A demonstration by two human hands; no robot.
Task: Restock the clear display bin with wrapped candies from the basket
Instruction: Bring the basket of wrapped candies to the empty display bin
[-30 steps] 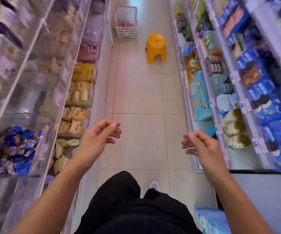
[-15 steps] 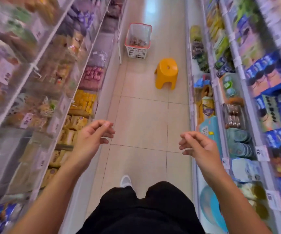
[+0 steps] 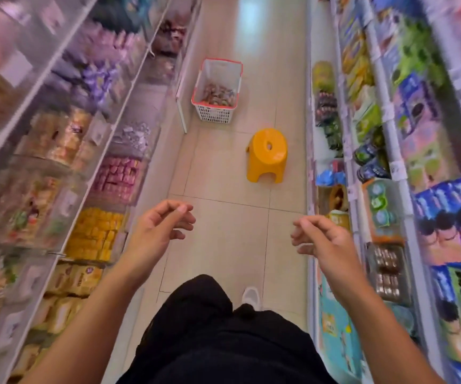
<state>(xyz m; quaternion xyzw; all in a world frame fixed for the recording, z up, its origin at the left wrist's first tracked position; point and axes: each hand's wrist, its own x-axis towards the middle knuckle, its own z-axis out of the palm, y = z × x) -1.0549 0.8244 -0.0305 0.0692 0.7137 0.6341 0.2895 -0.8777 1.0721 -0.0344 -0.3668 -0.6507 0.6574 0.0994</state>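
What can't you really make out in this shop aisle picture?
- Head view: left clear bins and right shelves are motion-blurred; labels unreadable.
- Candies in the basket are too small to identify.
- Palms of the left hand and right hand face away.

Both bare arms reach forward at waist height. The left hand (image 3: pixel 158 228) and right hand (image 3: pixel 322 239) hang apart, fingers loosely curled, holding nothing.
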